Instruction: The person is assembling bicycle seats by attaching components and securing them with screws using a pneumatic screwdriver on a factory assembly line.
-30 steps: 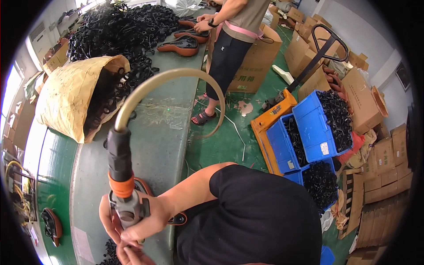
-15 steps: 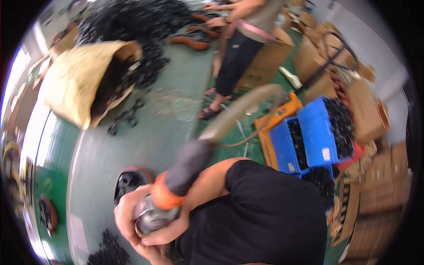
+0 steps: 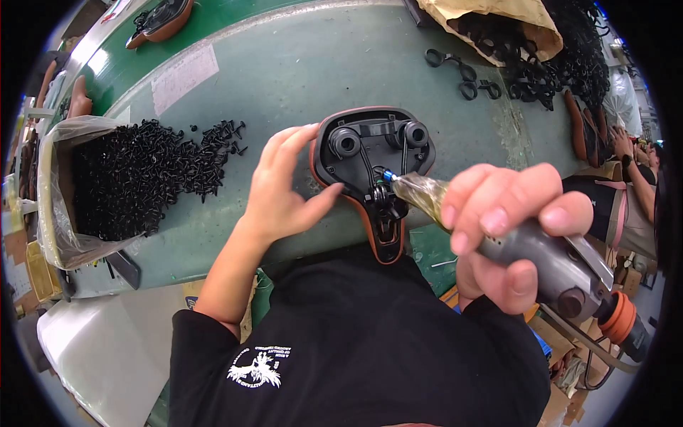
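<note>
A bicycle saddle (image 3: 333, 162) lies upside down before me on the green tabletop, its black underside up and its brown rim showing. Two round black spring-like parts (image 3: 346, 143) sit at its wide end, and its nose points toward me. My left hand (image 3: 279, 191) rests against the left rim, fingers stretched and thumb apart. In my right hand (image 3: 506, 222) is a grey pneumatic screwdriver (image 3: 541, 267), its front wrapped in clear tape. The blue-banded bit (image 3: 389, 175) reaches the middle of the underside; whether it touches a screw is hidden.
At left, black screws (image 3: 153, 171) spill from a plastic-lined box (image 3: 50, 192). Black double-ring clamps (image 3: 466, 72) lie by a brown paper bag (image 3: 537, 14). Another saddle (image 3: 165, 27) sits beyond. At right, a co-worker's hand (image 3: 621, 142) is near more saddles. An orange hose coupling (image 3: 617, 319) trails off the screwdriver.
The view has swung from the room on the right to the saddle. Both hands were around the screwdriver; now the right alone holds it, and the left is at the saddle's rim.
</note>
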Demonstrator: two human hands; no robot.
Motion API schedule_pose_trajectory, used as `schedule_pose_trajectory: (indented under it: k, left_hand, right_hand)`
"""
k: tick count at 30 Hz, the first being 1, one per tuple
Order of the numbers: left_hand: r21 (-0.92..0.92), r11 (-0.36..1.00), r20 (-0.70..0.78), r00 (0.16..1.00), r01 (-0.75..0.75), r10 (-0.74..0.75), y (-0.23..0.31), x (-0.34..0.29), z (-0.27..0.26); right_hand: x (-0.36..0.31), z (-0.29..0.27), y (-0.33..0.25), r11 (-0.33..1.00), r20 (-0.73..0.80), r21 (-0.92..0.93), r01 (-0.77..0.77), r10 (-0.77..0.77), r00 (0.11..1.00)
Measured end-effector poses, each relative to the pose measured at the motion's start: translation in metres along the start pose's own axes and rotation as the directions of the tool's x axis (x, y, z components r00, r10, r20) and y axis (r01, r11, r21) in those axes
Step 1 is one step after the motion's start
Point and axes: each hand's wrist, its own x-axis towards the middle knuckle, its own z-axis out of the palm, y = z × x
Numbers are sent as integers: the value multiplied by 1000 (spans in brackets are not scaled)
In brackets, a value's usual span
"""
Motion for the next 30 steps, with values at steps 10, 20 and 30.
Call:
schedule_pose_trajectory:
  k: [10,20,30]
  left_hand:
    - [-110,991,-57,995,75,-82,-18,23,34]
    - [-153,988,-189,982,3,-32,-29,17,38]
    - [-191,979,-252,968,-67,18,-42,8,41]
  right_hand:
    - [17,11,30,985,-23,-28,-173,172,985]
    - [23,46,57,946,37,-177,-273,284,958]
    - [23,58,91,940,140,-235,-247,284,949]
